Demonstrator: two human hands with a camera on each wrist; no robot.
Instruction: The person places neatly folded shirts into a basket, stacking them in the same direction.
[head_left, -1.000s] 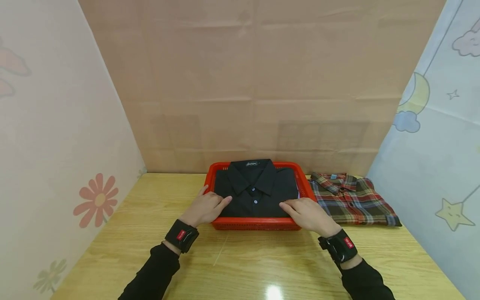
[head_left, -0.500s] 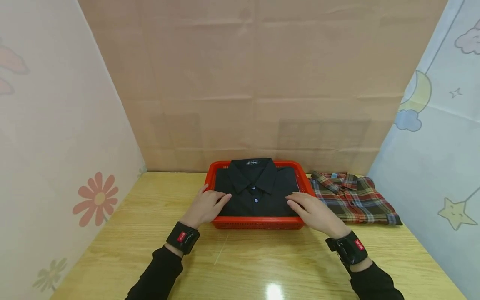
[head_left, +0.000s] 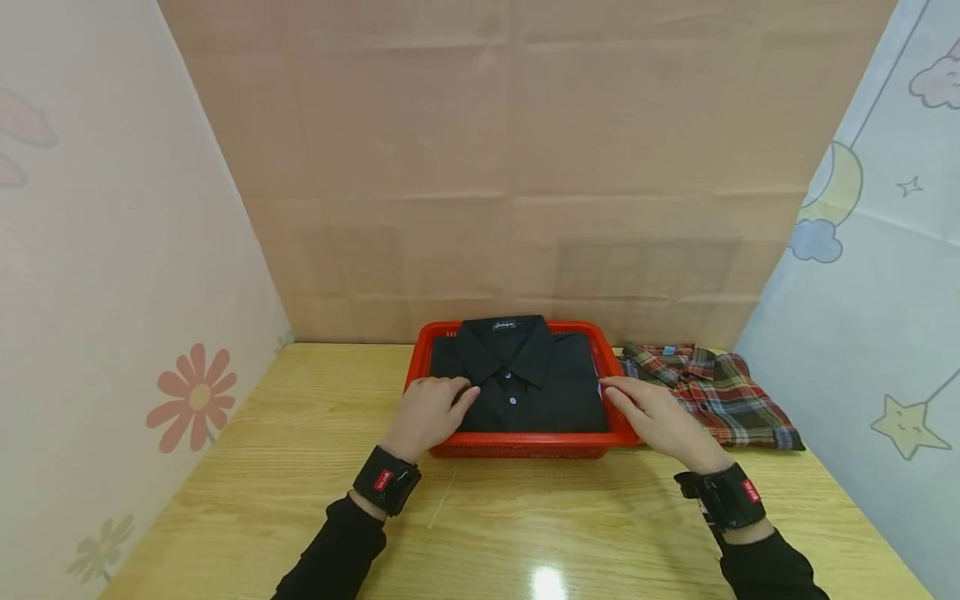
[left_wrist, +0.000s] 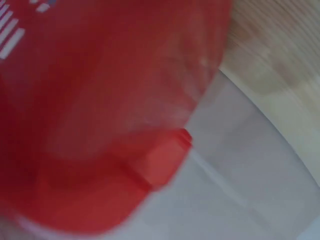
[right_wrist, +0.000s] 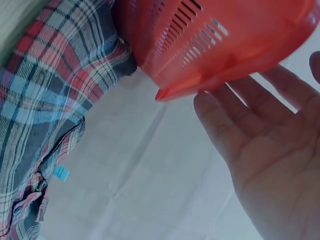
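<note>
No text can be read. The black shirt (head_left: pixel 517 379) has a small neck label (head_left: pixel 507 324) with writing too small to make out, and both wristbands (head_left: pixel 386 481) carry red tags (head_left: pixel 383 479) with illegible white marks.

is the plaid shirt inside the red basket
No, the plaid shirt lies on the table beside the basket; the black shirt is the one inside.

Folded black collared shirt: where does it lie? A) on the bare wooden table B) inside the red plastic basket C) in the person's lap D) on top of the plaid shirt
B: the folded black collared shirt lies inside the red plastic basket, whose rim frames it on the table.
</note>
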